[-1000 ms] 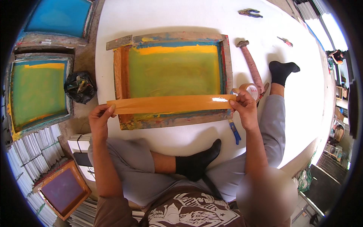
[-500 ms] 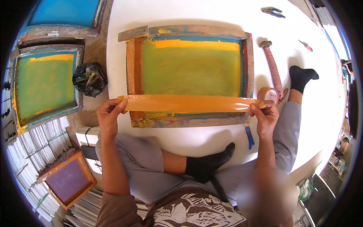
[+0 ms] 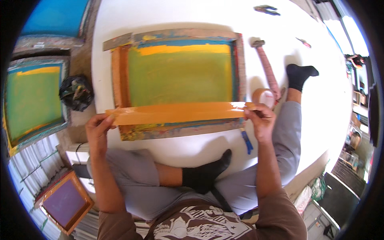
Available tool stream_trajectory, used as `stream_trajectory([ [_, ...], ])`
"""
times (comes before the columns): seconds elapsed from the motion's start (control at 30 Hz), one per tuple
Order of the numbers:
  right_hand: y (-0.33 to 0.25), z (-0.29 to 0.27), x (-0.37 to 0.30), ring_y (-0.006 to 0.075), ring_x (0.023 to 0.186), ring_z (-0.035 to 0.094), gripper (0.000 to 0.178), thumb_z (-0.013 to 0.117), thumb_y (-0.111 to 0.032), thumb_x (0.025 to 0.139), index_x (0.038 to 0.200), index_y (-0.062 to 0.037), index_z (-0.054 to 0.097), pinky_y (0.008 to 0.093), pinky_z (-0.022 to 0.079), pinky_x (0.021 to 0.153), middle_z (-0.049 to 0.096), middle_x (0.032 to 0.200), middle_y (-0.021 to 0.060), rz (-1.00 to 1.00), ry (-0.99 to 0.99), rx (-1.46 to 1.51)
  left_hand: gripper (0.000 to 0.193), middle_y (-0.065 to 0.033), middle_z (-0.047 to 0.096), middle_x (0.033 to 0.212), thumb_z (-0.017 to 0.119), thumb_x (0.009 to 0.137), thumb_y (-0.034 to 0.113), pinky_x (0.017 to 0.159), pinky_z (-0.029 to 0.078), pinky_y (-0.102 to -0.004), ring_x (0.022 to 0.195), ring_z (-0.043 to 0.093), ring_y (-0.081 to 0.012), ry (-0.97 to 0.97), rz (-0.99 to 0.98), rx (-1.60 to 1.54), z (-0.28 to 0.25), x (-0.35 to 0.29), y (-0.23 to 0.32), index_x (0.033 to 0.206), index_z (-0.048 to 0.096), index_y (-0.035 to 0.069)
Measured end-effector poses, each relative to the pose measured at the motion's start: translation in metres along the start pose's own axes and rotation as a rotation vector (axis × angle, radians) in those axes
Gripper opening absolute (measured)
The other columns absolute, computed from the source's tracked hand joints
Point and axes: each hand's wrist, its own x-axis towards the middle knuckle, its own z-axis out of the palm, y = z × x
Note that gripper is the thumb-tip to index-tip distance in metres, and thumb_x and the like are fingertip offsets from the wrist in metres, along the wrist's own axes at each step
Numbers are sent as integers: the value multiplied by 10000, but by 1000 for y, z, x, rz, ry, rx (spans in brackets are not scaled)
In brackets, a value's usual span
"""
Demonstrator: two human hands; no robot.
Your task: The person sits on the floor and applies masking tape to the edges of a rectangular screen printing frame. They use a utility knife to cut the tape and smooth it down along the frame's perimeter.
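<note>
A wide strip of brown packing tape [image 3: 176, 113] is stretched taut from side to side. My left hand [image 3: 99, 125] pinches its left end between thumb and fingers, and my right hand [image 3: 261, 118] pinches the other end. Beneath it lies a silk-screen frame [image 3: 180, 89] with stained wooden bars and a green-yellow mesh. The strip crosses over the near part of the mesh, hiding some of it; whether it touches the mesh I cannot tell. Close by my right hand stands the tape roll [image 3: 264, 97].
A hammer with a wrapped handle [image 3: 268, 70] lies right of the frame, with pliers [image 3: 267, 10] farther off. A blue-handled tool [image 3: 247, 143] is near my right forearm. At left are a black plastic bag [image 3: 77, 93] and more screen frames [image 3: 66, 92]. My legs flank the near side.
The whole view has shifted, so the frame and tools appear farther left. Both hands keep hold of the tape, which sits slightly nearer the frame's close bar.
</note>
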Motion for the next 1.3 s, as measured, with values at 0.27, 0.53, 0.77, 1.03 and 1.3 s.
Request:
stream_trajectory([
  [0.27,-2,-2,-1,161,907,732,269,725,143,901,1112,-13,666,303,620,772,759,1024,107,14,-72,17,165,-92,767,935,808,905,62,696,590,-261,740,699,-137,-15,16,-15,4,5,-3,1036,738,-8],
  [0.53,1,-5,-1,154,781,713,224,778,110,868,991,-42,669,295,598,688,747,907,86,9,11,-8,169,-81,751,865,840,877,68,710,562,-267,730,679,-127,32,57,123,13,3,1,988,748,-20],
  [0.77,0,-4,-1,117,790,684,158,782,77,892,1009,-18,732,274,571,711,755,934,78,2,22,-52,145,-62,743,825,837,874,31,713,550,-252,727,674,-113,-60,77,12,16,-2,8,958,722,3],
  [1.03,-10,-4,1,112,766,665,132,776,37,912,1040,18,754,259,548,682,749,909,69,63,33,-98,129,-67,750,968,792,919,13,765,545,-235,860,687,-99,-148,239,172,4,-4,3,1035,737,0],
  [1.3,-12,-8,-4,86,714,645,154,793,-2,899,1048,31,766,234,517,623,734,851,43,197,-53,-172,144,-66,750,988,762,950,23,824,569,-253,907,701,-124,-246,192,404,3,-13,14,1079,768,-40],
])
